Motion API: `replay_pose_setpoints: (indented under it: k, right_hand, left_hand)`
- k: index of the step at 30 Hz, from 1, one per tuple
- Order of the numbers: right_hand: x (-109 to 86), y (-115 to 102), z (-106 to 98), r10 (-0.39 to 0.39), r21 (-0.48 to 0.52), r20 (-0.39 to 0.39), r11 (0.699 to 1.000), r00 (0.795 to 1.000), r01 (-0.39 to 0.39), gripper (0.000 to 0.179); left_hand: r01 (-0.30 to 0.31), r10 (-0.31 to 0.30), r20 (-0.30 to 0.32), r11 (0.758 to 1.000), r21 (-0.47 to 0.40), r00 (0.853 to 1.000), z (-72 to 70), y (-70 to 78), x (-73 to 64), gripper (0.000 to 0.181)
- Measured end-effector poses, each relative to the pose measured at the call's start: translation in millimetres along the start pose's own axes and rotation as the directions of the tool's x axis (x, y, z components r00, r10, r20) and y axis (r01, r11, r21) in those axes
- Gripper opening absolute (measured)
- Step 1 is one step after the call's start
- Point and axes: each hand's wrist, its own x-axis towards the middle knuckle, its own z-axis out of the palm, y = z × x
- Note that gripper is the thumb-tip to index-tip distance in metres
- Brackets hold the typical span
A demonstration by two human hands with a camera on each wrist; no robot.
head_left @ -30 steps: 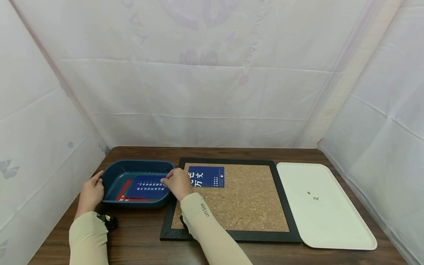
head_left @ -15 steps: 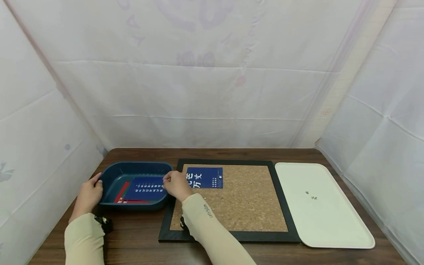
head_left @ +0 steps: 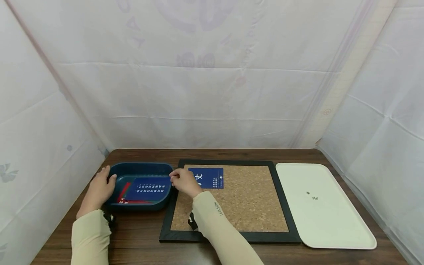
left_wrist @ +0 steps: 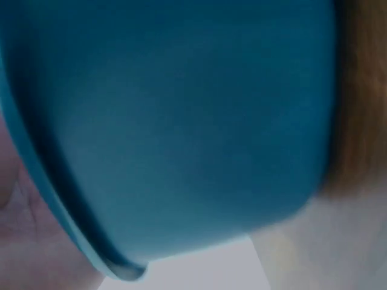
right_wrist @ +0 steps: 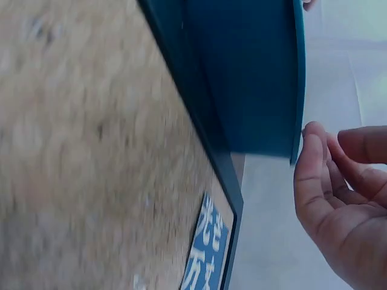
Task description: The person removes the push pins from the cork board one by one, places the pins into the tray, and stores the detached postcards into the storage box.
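My left hand (head_left: 99, 187) rests over the left rim of a dark blue plastic basin (head_left: 139, 167), its fingers extended and thumb apart. In the left wrist view the basin's outer wall (left_wrist: 181, 133) fills most of the frame. A blue card (head_left: 147, 189) with white writing lies in the basin on red and green cards (head_left: 124, 191). My right hand (head_left: 187, 183) is at the basin's right rim, fingers loosely curled. In the right wrist view a gap shows between its thumb and fingers (right_wrist: 309, 160), with nothing visible there. Another blue card (head_left: 212, 178) lies on the corkboard (head_left: 245, 206), partly behind my right hand.
The black-framed corkboard lies close beside the basin on the brown wooden table (head_left: 142, 243). A white tray (head_left: 331, 217) with a small leaf print is at the right. White sheets (head_left: 212, 92) hang behind and at both sides.
My right hand has shifted slightly right, and its fingertips have come away from the card in the basin. My left hand has moved from holding the rim to lying further over it.
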Motion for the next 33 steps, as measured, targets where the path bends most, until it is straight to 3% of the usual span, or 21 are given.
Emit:
replay_pose_setpoints:
  k: [9, 19, 25, 33]
  right_hand:
    - [-0.6, 21.4, -30.5, -0.041, -0.114, -0.024, 0.993, 0.999, 0.038, 0.027]
    - [0.1, 51.3, -69.8, 0.006, -0.164, -0.076, 0.986, 0.997, -0.019, 0.018]
    - [-2.8, 66.5, -89.0, 0.032, -0.147, -0.106, 0.988, 0.994, -0.047, 0.015]
    - [-6.7, 82.4, -105.9, 0.109, -0.170, -0.173, 0.976, 0.979, -0.139, 0.011]
  left_hand:
    - [-0.111, 0.112, 0.030, 0.993, -0.040, 0.993, 17.8, 54.4, 2.3, 0.062]
    - [-0.270, 0.267, 0.071, 0.962, 0.037, 0.961, 52.6, 113.3, 7.3, 0.055]
    - [-0.368, 0.359, 0.095, 0.924, 0.101, 0.928, 76.5, 145.8, 4.8, 0.053]
    - [-0.491, 0.465, 0.194, 0.862, 0.121, 0.864, 102.0, 176.4, 0.5, 0.053]
